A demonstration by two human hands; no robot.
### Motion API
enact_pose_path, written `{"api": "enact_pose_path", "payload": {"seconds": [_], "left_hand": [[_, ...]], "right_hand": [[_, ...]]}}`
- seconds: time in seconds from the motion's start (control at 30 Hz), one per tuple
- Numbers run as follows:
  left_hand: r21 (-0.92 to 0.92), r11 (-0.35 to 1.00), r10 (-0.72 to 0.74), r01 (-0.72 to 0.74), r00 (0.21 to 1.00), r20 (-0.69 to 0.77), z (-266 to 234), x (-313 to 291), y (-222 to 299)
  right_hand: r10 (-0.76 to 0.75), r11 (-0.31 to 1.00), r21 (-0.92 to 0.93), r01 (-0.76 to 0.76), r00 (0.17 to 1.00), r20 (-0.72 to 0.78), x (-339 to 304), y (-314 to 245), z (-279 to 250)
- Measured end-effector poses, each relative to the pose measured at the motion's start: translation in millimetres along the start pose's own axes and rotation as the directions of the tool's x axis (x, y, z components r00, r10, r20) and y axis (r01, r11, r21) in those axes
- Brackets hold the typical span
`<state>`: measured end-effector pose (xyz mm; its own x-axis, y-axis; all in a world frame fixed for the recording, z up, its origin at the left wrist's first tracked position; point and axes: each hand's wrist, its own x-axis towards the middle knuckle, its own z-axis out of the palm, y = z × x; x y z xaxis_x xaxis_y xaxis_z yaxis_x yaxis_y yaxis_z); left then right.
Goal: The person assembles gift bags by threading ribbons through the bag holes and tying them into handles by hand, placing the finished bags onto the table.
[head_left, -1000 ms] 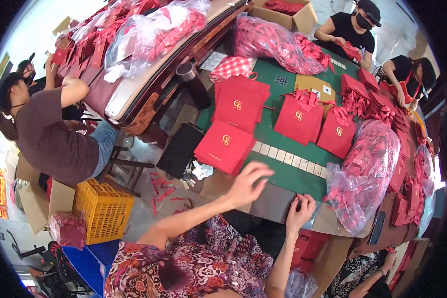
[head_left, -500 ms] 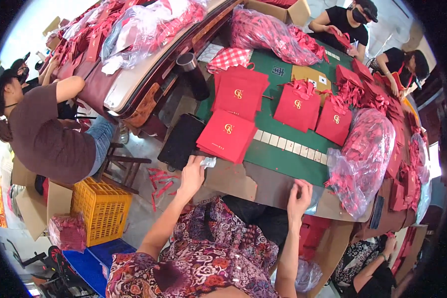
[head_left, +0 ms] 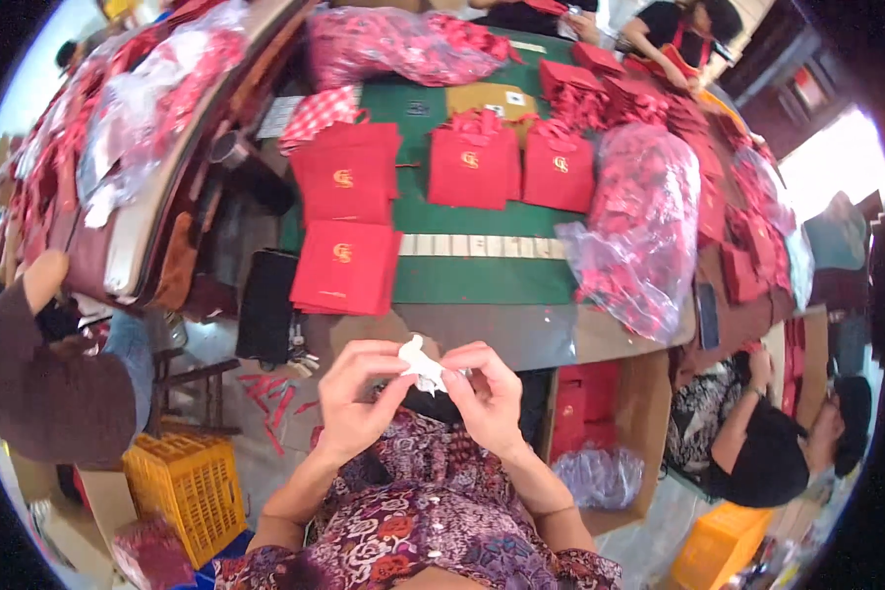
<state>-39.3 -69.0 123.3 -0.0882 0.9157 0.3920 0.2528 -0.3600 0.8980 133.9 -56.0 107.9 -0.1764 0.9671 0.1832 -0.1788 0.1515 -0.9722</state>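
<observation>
Both my hands are raised close together in front of my body, at the near edge of the table. A small crumpled white tissue (head_left: 422,364) is stretched between them. My left hand (head_left: 360,401) pinches one side of it between thumb and fingers. On the other side my right hand (head_left: 486,398) grips it the same way. Just beyond my left hand lie two stacks of flat red paper bags, a nearer stack (head_left: 342,280) and a farther stack (head_left: 339,192), each with gold marks on top.
Ribbon-handled red bags (head_left: 472,172) lie mid-table beyond a row of white tiles (head_left: 482,246). A clear plastic sack of red pieces (head_left: 644,221) is on the right. A black pouch (head_left: 265,305) and dark tumbler (head_left: 256,172) sit left. Below right stands a cardboard box (head_left: 639,433); co-workers sit around.
My right hand has moved left and now holds the tissue together with my left hand, which has come back from beside the red stack. The view has turned to the right.
</observation>
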Motion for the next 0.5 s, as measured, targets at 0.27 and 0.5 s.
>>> {"api": "enact_pose_path", "payload": {"seconds": [0.27, 0.5], "left_hand": [[-0.695, 0.710, 0.335, -0.111, 0.922, 0.196, -0.8, 15.0, 93.6], [-0.889, 0.063, -0.026, -0.453, 0.890, -0.455, 83.0, -35.5, 172.1]], "right_hand": [[-0.620, 0.699, 0.483, 0.527, 0.783, 0.043, -12.0, -111.9, 3.9], [-0.659, 0.583, 0.506, 0.636, 0.734, -0.163, -7.3, -157.6, 19.8]]}}
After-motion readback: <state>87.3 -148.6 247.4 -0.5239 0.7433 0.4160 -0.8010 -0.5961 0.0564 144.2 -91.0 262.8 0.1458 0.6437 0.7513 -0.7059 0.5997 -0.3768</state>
